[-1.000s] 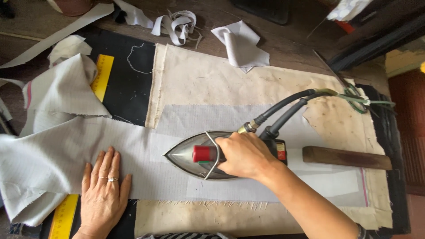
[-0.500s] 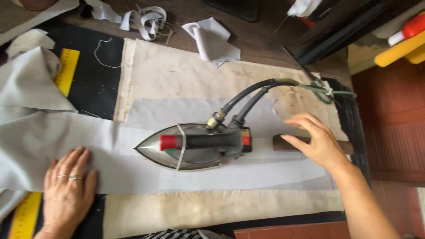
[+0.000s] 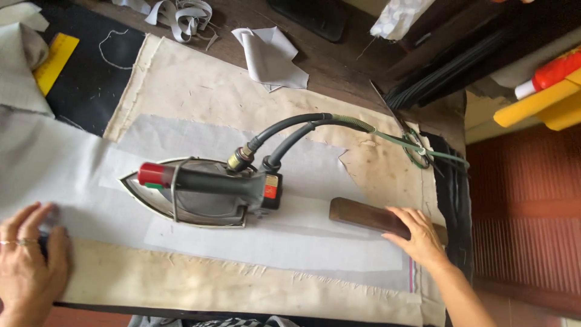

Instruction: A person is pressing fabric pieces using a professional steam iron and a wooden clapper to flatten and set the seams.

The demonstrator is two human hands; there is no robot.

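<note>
The right hand [image 3: 419,237] lies open with its fingers curled over the end of a dark wooden block [image 3: 370,217], touching rather than clasping it, while the left hand [image 3: 29,254] presses flat and open on the grey fabric strip [image 3: 72,175]. The steam iron [image 3: 203,192] sits unattended, soleplate down, on that strip between them. Left there, its heat could scorch the cloth, and tugging the strip might drag the iron by its hoses [image 3: 290,130].

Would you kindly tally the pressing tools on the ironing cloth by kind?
Steel steam iron with black handle: 1
Brown wooden block, under the right hand: 1
Total: 2
The left hand rests flat on the grey fabric strip.
</note>
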